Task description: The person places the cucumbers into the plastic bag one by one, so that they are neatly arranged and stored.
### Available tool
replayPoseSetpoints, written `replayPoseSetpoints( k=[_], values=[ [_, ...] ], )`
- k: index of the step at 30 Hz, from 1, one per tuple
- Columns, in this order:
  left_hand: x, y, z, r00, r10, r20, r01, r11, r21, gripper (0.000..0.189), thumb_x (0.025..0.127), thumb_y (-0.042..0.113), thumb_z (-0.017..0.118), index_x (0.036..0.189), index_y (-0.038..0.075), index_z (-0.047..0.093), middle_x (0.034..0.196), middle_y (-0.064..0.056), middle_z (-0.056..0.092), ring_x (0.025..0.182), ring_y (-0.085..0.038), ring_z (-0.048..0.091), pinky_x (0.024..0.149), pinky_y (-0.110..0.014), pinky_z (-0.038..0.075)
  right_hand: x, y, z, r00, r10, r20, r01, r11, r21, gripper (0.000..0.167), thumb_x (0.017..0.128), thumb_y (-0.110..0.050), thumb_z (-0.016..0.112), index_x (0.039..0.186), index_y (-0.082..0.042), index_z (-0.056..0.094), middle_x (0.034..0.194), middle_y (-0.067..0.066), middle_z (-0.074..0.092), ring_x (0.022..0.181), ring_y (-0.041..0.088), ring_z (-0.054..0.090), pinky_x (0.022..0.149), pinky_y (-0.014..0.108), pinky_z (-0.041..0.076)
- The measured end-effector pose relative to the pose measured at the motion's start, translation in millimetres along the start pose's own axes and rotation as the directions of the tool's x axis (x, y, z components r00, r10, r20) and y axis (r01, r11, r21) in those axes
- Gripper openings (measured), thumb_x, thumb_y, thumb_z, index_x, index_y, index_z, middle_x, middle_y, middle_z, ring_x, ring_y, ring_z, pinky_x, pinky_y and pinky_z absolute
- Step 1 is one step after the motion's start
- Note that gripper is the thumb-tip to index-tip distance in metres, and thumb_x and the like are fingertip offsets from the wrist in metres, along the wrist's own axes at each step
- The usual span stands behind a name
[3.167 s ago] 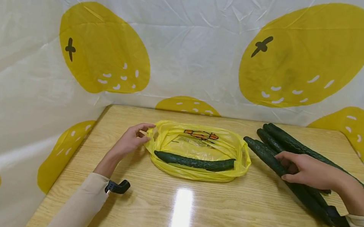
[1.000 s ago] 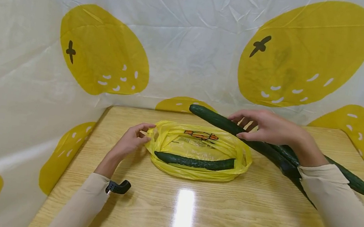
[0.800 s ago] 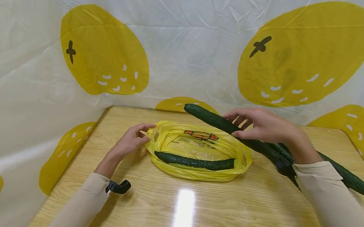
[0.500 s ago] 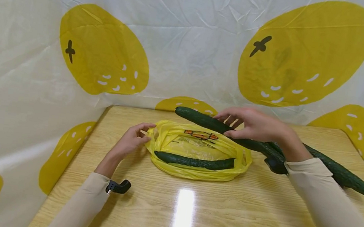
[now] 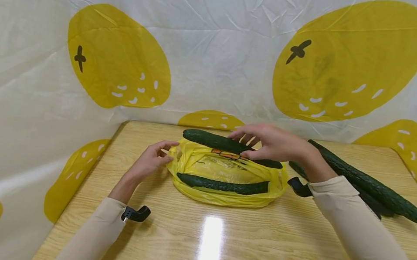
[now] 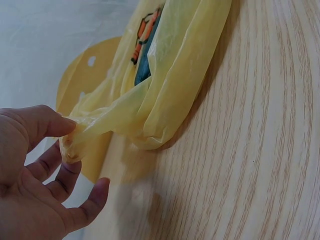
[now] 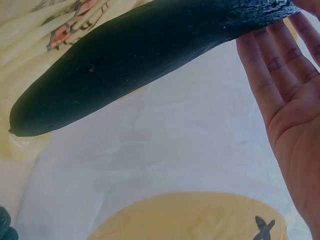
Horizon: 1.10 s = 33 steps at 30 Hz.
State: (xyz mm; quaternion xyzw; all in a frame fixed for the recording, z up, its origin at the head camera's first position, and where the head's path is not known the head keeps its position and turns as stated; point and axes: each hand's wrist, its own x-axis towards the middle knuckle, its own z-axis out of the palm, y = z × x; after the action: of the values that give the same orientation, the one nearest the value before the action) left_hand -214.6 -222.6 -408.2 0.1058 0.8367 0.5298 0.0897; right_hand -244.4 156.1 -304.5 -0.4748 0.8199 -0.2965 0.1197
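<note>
My right hand (image 5: 274, 143) grips a long dark green cucumber (image 5: 207, 138) between thumb and fingers, above the far rim of a yellow plastic bag (image 5: 223, 200). In the right wrist view, this cucumber (image 7: 125, 65) slants across the top, with the right hand's fingers (image 7: 260, 70) at one end of it. The bag lies spread with its mouth up, and another cucumber (image 5: 224, 186) rests inside along the near side. At the bag's left end my left hand (image 5: 151, 157) pinches its edge; the left wrist view shows thumb and fingers on the gathered plastic (image 6: 75, 137).
More cucumbers (image 5: 378, 192) lie in a slanting pile on the right of the wooden table (image 5: 178, 240), partly hidden behind the right forearm. A white sheet (image 5: 217, 61) with yellow fruit prints hangs behind the table. Both wrists carry black devices (image 5: 136, 214).
The right hand has lifted a cucumber from the pile and carried it left over the bag, lately lowering and levelling it. The left hand stays at the bag's left end.
</note>
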Motion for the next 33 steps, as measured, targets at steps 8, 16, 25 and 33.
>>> replayPoseSetpoints(
  k=[8,16,25,33],
  values=[
    [1.1,0.0,-0.4,1.0,-0.004,0.005,0.004,1.0,0.004,0.047,0.098,-0.005,0.059,0.144,0.0,0.054,0.126,-0.024,0.047,0.095,-0.033,0.052,0.08,-0.045,0.052,14.4,-7,5,0.999,-0.05,-0.007,0.05,0.999,-0.022,0.046,0.096,-0.017,0.07,0.14,-0.018,0.058,0.135,0.001,0.063,0.111,0.018,0.065,0.089,0.037,0.057],
    [12.8,-29.4,-2.0,1.0,-0.015,-0.013,0.015,1.0,0.022,0.047,0.099,-0.001,0.06,0.146,0.003,0.053,0.132,-0.024,0.048,0.098,-0.032,0.053,0.08,-0.046,0.051,20.4,1,21,0.999,-0.023,0.029,0.025,0.999,-0.037,0.044,0.097,-0.016,0.069,0.139,-0.016,0.057,0.133,0.002,0.063,0.11,0.019,0.066,0.087,0.036,0.057],
    [10.8,-30.2,-1.2,1.0,0.007,-0.024,-0.006,1.0,0.018,0.046,0.099,0.003,0.063,0.143,0.012,0.058,0.13,-0.019,0.05,0.096,-0.027,0.054,0.077,-0.039,0.052,23.7,20,40,0.996,0.046,0.079,-0.042,0.998,-0.054,0.043,0.097,-0.021,0.069,0.139,-0.018,0.056,0.133,0.0,0.061,0.111,0.02,0.064,0.088,0.038,0.056],
    [11.3,-29.5,-0.8,1.0,0.012,-0.021,-0.012,1.0,0.009,0.046,0.099,0.002,0.063,0.143,0.013,0.059,0.128,-0.018,0.05,0.095,-0.026,0.053,0.077,-0.042,0.053,28.2,28,52,0.993,0.046,0.106,-0.034,0.993,-0.111,0.045,0.097,-0.02,0.07,0.14,-0.017,0.058,0.124,-0.001,0.065,0.107,0.016,0.064,0.089,0.038,0.055]
  ],
)
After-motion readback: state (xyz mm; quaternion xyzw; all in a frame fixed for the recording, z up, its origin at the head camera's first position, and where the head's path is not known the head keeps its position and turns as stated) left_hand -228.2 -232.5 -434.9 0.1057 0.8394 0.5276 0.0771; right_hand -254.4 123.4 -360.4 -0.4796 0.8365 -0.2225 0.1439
